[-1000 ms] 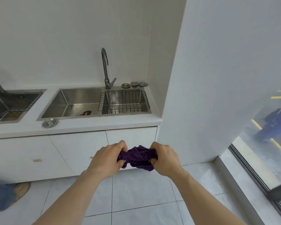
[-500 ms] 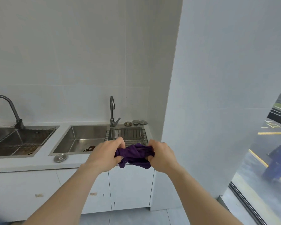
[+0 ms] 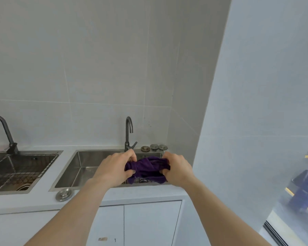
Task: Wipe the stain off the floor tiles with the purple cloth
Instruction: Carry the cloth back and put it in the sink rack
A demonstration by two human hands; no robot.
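Purple cloth (image 3: pixel 147 168) bunched up, held in the air between both hands over the right end of the sink (image 3: pixel 82 167), in front of the wire basket there. Left hand (image 3: pixel 115 170) clenched on its left end, right hand (image 3: pixel 178 169) clenched on its right end. Dark faucet (image 3: pixel 128 134) stands just behind the hands. Three round metal plugs (image 3: pixel 154 147) sit on the desk (image 3: pixel 48 201) behind the basin; a round strainer lid (image 3: pixel 64 194) lies near the front edge. Floor tiles not in view.
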